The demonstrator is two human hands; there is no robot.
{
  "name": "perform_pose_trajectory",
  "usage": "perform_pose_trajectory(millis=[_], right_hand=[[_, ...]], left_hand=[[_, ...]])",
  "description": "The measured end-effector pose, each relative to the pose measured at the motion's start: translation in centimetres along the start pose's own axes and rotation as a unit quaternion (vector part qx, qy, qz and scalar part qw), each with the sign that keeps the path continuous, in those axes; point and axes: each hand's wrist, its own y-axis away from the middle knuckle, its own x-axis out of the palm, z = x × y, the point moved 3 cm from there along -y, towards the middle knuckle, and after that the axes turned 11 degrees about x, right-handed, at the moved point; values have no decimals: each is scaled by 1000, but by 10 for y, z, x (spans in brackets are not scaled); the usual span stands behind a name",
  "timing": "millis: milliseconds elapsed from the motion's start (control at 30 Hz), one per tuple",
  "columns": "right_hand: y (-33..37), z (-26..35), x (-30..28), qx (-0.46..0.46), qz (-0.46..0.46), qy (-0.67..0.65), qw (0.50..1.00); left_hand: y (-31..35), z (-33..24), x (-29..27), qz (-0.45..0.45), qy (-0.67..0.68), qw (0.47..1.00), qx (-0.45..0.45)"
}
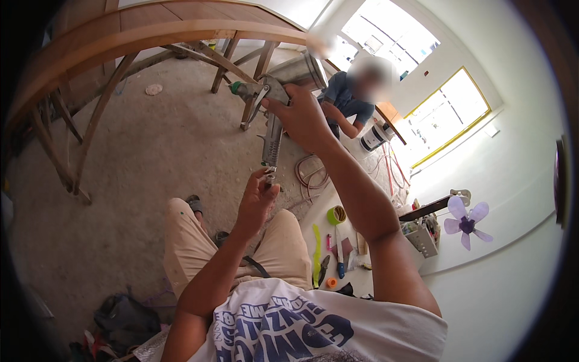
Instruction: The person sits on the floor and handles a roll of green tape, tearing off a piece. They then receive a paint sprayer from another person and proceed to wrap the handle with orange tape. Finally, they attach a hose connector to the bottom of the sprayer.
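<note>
A silver spray gun (pixel 271 142) with a green nozzle tip and a metal cup (pixel 300 71) is held up before me, tilted, its handle pointing down. My right hand (pixel 298 120) is closed around the upper part of the gun, near the trigger and below the cup. Lower down, my left hand (pixel 257 202) pinches the small metal fitting (pixel 270 176) at the bottom end of the handle. The fingers of the left hand partly cover that fitting.
A long wooden table (pixel 199 27) on braced legs stands at the far left. Another person (pixel 350 99) crouches beyond the gun near a white bucket (pixel 375 137). A reddish hose (pixel 312 172) lies coiled on the floor. Beside me are green tape (pixel 336 215), a knife (pixel 340 253) and a purple-bladed fan (pixel 467 224).
</note>
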Motion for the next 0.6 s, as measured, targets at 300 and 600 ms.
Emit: perform_pose_trajectory(millis=[300,600], right_hand=[[24,-19,-7,-36,-28,24,999],[97,-109,-11,56,19,32,998]], left_hand=[[5,-24,-38,-106,-53,992,34],[135,-42,-9,156,-98,956,-229]])
